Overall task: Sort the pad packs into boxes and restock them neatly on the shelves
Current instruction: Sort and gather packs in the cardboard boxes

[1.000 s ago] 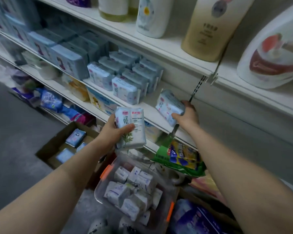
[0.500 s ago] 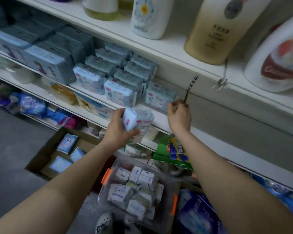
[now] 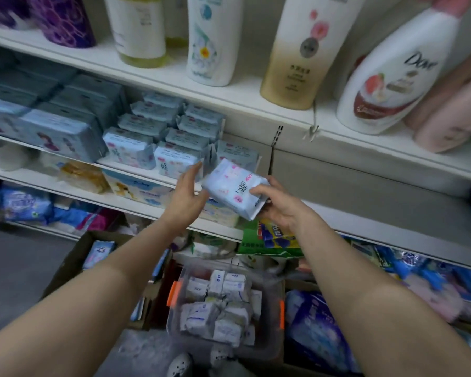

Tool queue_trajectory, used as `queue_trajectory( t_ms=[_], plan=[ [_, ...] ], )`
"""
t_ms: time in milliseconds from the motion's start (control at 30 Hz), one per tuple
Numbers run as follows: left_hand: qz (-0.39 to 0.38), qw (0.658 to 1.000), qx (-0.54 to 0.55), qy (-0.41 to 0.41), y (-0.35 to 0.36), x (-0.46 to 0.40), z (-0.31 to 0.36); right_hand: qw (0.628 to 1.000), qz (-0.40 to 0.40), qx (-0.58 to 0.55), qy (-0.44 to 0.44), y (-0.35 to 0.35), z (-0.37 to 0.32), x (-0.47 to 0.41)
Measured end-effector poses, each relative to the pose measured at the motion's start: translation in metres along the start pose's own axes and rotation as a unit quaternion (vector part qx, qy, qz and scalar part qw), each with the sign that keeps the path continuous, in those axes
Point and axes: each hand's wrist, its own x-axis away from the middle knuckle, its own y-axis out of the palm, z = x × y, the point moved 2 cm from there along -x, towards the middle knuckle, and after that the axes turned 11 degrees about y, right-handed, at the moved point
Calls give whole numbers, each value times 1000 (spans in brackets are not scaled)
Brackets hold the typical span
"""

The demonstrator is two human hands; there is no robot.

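Trouble could come from the grip. The right hand [image 3: 279, 206] holds the pack [image 3: 235, 193] by one end only, thumb on top and fingers curled under it. The pack is tilted in the air, just in front of the shelf [image 3: 136, 198] edge. The left hand [image 3: 185, 194] has its fingers spread and straight, and they touch the pack's other end without gripping it. The wrapper looks smooth and soft, so I think the pack could slide out and drop into the bin [image 3: 271, 317] or onto the floor.

The row of packs [image 3: 174, 156] on the shelf is full and tight. One pack [image 3: 235, 155] stands at the right end of the row, right behind the held one. If the new pack is pushed in hard, I think it could knock that one over or push the row crooked. The open room seems to be to the right of it, near the slotted post [image 3: 277, 137].

Big bottles [image 3: 291, 50] stand on the shelf above, so lifting too high could bump that shelf. A green bag [image 3: 269, 238] sticks out below the hands. A cardboard box [image 3: 74, 262] with a few packs sits on the floor to the left.
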Motion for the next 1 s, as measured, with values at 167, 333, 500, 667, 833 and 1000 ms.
queue_trajectory(
  t_ms=[167, 333, 500, 667, 833, 1000],
  plan=[
    [-29, 935, 291, -199, -4, -1, -9, 998, -57, -16, -14, 9, 0, 6],
    [-42, 934, 307, -178, -1, 1, -10, 999, -45, -25, -12, 14, 2, 10],
    [-45, 975, 188, -109, -9, -5, -9, 990, -5, 131, -44, 13, -4, 19],
    [-146, 980, -110, 77, -4, -17, 19, 921, 20, 368, -124, 22, -13, 11],
    [-44, 997, -11, 67, 3, -19, 8, 943, 56, 307, -111, 15, -10, 0],
    [10, 988, -60, -140, 11, -14, -31, 997, 44, -3, -56, 1, 8, -19]
  ],
)
